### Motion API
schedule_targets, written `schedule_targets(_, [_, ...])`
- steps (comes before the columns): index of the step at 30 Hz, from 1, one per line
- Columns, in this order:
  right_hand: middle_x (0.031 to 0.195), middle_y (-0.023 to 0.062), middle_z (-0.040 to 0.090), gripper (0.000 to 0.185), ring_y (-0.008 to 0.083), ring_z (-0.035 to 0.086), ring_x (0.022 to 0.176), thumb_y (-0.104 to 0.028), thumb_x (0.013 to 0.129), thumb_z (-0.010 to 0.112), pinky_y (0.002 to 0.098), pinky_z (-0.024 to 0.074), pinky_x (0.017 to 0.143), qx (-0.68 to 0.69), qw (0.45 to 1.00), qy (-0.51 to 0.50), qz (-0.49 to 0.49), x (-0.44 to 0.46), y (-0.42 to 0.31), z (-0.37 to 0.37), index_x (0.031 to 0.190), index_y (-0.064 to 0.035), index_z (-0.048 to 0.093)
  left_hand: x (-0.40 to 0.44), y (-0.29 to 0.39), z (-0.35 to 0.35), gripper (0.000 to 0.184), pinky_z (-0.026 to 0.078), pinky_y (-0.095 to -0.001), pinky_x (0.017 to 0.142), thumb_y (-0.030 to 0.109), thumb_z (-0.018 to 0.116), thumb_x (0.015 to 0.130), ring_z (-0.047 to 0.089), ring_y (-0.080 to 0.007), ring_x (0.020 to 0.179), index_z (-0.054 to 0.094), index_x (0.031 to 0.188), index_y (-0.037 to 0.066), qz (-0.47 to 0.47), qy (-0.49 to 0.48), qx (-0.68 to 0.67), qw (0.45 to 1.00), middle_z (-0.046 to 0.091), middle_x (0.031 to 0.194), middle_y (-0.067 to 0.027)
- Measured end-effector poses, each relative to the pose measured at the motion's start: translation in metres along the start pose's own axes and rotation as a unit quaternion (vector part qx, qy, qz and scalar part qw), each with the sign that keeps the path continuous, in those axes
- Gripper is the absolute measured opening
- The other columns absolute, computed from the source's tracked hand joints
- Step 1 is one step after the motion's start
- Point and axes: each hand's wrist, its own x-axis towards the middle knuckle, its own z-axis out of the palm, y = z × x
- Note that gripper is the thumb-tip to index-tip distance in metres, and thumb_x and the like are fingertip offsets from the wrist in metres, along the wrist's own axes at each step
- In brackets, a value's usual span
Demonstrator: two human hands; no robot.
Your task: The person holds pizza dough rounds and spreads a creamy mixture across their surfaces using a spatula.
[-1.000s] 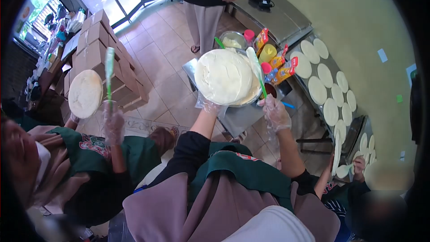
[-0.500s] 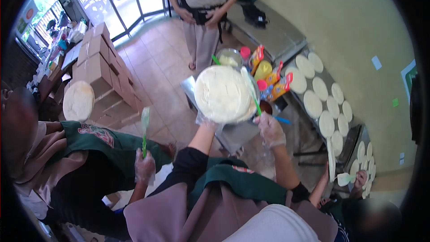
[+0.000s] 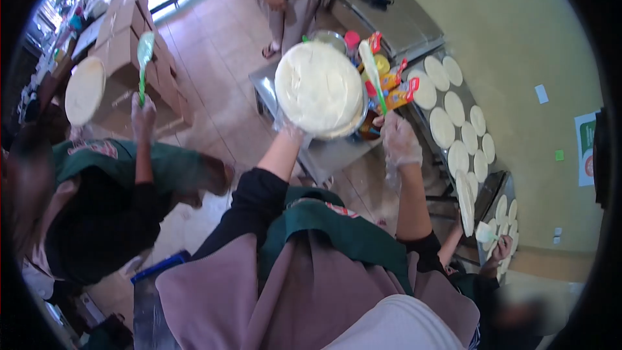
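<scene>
So the gloved right hand (image 3: 402,139) is clamped on a green-handled spatula (image 3: 374,78), blade up and away from it. Gloved left hand (image 3: 291,131) is under the near edge of a creamy-topped round base (image 3: 319,87); fingers are hidden, can't tell if they're gripping. Orange packets (image 3: 395,97) just past the right hand, pale rounds (image 3: 442,128) off to its right, and beyond both hands, a standing person (image 3: 301,13).

Three hand-held spatulas (image 3: 371,69) — three orange pouches (image 3: 402,95)
</scene>
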Motion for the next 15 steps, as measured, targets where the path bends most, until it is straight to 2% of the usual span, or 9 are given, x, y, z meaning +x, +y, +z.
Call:
schedule_targets(2, [0.084,0.016,0.065,0.041,0.0273,0.062,0.078,-0.034,0.094,0.038,0.0363,0.0459,0.071,-0.067,0.995,-0.041,0.065,0.001,-0.014,-0.002,0.091,-0.0027,0.063,-0.001,0.0,0.0,0.055,0.04,-0.0464,0.1,0.046,0.038,0.093,0.048,-0.0295,0.119,0.038,0.135,0.011,-0.002,-0.007,-0.005,1.0,0.046,0.132,-0.0124])
schedule_targets(6, [0.087,0.0183,0.064,0.039,0.0312,0.062,0.083,-0.035,0.094,0.039,0.0373,0.0459,0.075,-0.085,0.994,-0.028,0.056,0.012,-0.002,0.009,0.093,-0.0035,0.063,-0.004,-0.002,0.003,0.054,0.04,-0.0465,0.1,0.046,0.038,0.093,0.048,-0.0295,0.118,0.038,0.134,0.011,-0.019,-0.014,-0.019,1.0,0.047,0.132,-0.0124])
schedule_targets(8, [0.064,0.0008,0.05,0.04,0.01,0.046,0.058,-0.038,0.095,0.041,0.026,0.0394,0.056,-0.125,0.991,-0.037,0.006,0.014,-0.001,0.015,0.086,-0.0037,0.061,-0.008,-0.003,0.006,0.054,0.04,-0.0465,0.1,0.046,0.038,0.093,0.048,-0.0295,0.118,0.039,0.134,0.011,-0.035,-0.019,-0.025,0.999,0.047,0.132,-0.0125])
schedule_targets(9, [0.071,0.0096,0.059,0.04,0.0216,0.057,0.066,-0.038,0.094,0.042,0.0339,0.045,0.065,-0.161,0.986,-0.025,-0.038,0.014,-0.005,0.019,0.089,-0.0038,0.061,-0.01,-0.002,0.008,0.054,0.04,-0.0465,0.1,0.046,0.037,0.093,0.048,-0.0295,0.118,0.039,0.134,0.011,-0.045,-0.021,-0.026,0.998,0.047,0.132,-0.0125])
schedule_targets(10, [0.071,0.0096,0.059,0.04,0.0216,0.057,0.066,-0.038,0.094,0.042,0.0339,0.045,0.065,-0.164,0.986,-0.026,-0.035,0.01,-0.017,0.022,0.089,-0.0038,0.061,-0.013,-0.001,0.011,0.054,0.04,-0.0465,0.1,0.046,0.037,0.093,0.048,-0.0295,0.118,0.039,0.134,0.011,-0.053,-0.022,-0.028,0.998,0.047,0.132,-0.0125])
schedule_targets(12, [0.08,0.018,0.063,0.037,0.0333,0.061,0.075,-0.035,0.094,0.042,0.04,0.0463,0.07,-0.242,0.967,-0.036,-0.07,0.002,-0.044,0.027,0.09,-0.0032,0.061,-0.019,0.0,0.017,0.054,0.04,-0.0465,0.1,0.046,0.037,0.093,0.048,-0.0296,0.118,0.039,0.134,0.011,-0.073,-0.026,-0.033,0.996,0.047,0.132,-0.0125])
schedule_targets(13, [0.08,0.018,0.063,0.037,0.0333,0.061,0.075,-0.035,0.094,0.042,0.04,0.0463,0.07,-0.243,0.967,-0.038,-0.068,0.001,-0.048,0.031,0.09,-0.0032,0.061,-0.023,0.001,0.02,0.054,0.04,-0.0465,0.1,0.046,0.037,0.093,0.048,-0.0296,0.118,0.039,0.134,0.011,-0.081,-0.026,-0.034,0.996,0.047,0.132,-0.0125])
schedule_targets(15, [0.082,0.022,0.061,0.033,0.0381,0.059,0.079,-0.031,0.093,0.043,0.0427,0.0464,0.071,-0.263,0.954,-0.073,-0.123,-0.006,-0.054,0.038,0.092,-0.0034,0.061,-0.028,-0.001,0.021,0.054,0.04,-0.0466,0.1,0.046,0.037,0.093,0.049,-0.0296,0.118,0.039,0.134,0.011,-0.092,-0.028,-0.035,0.995,0.048,0.131,-0.0126])
